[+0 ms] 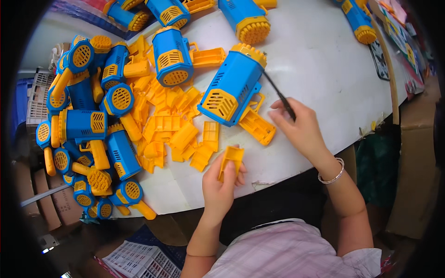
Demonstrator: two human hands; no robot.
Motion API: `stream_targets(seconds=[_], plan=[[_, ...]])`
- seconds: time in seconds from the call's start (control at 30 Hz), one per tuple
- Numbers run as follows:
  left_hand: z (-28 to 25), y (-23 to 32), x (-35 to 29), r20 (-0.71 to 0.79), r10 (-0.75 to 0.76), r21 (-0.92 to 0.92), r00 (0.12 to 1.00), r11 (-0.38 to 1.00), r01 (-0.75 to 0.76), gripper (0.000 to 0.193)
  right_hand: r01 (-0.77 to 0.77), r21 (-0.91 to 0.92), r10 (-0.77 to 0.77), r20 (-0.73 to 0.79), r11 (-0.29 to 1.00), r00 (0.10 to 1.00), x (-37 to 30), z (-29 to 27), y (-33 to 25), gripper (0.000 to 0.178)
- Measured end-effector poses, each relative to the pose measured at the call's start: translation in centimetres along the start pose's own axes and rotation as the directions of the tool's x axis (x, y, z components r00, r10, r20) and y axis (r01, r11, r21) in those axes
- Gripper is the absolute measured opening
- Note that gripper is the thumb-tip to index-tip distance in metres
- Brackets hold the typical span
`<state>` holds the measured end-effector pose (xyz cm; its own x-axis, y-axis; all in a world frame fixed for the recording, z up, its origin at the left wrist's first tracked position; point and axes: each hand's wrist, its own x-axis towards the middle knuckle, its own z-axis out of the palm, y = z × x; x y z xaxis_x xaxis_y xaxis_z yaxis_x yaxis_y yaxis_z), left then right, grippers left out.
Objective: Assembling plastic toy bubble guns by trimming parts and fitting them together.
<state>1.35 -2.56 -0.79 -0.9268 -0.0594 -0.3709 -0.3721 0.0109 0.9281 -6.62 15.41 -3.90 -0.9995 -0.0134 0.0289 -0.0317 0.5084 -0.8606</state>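
Observation:
My left hand (220, 178) grips a small yellow plastic cover (231, 160) between thumb and fingers, just off the table's near edge. In my right hand (299, 125) is a slim black tool (279, 95), its tip reaching to the side of a blue-and-yellow toy bubble gun (234, 83). Whether it is tweezers or a screwdriver I cannot tell. The toy lies tilted on the table, its yellow handle (257, 126) pointing toward me with the hollow inside showing. Left of it lies a loose pile of similar yellow covers (164, 125).
Many more toy bubble guns (83, 125) are heaped along the left side. Others (171, 58) lie beyond the covers, with one (359, 21) at the far right. A phone (380, 60) lies beside a wooden strip (393, 88) on the right edge. Cardboard boxes (412, 176) stand below.

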Motion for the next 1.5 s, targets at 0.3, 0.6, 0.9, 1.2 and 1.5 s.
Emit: stream_targets(seconds=[0.3, 0.6, 0.9, 1.2, 1.5], plan=[[1.5, -1.3, 2.1, -0.163, -0.121, -0.541, 0.979, 0.841, 0.014, 0.023, -0.408, 0.325, 0.238, 0.454, 0.853, 0.859, -0.7, 1.8, -0.1, 0.031], [-1.8, -2.3, 2.2, 0.189, -0.248, -0.550, 0.950, 0.775, 0.311, 0.025, -0.430, 0.434, 0.154, 0.540, 0.792, 0.828, -4.0, 1.8, -1.2, 0.026], [-0.1, -1.8, 1.4, 0.158, -0.268, -0.426, 0.950, 0.850, 0.311, 0.036, -0.171, 0.305, 0.019, 0.446, 0.937, 0.895, -6.1, 1.8, -2.1, 0.056], [0.2, -1.8, -0.3, 0.425, -0.054, -0.649, 0.903, 0.677, 0.346, 0.053, -0.293, 0.352, 0.030, 0.593, 0.889, 0.804, -6.0, -0.8, -3.6, 0.046], [1.0, -2.4, -1.3, 0.245, -0.143, -0.571, 0.959, 0.778, 0.262, 0.040, -0.069, 0.188, -0.015, 0.413, 0.980, 0.910, -7.4, 1.0, -1.8, 0.041]])
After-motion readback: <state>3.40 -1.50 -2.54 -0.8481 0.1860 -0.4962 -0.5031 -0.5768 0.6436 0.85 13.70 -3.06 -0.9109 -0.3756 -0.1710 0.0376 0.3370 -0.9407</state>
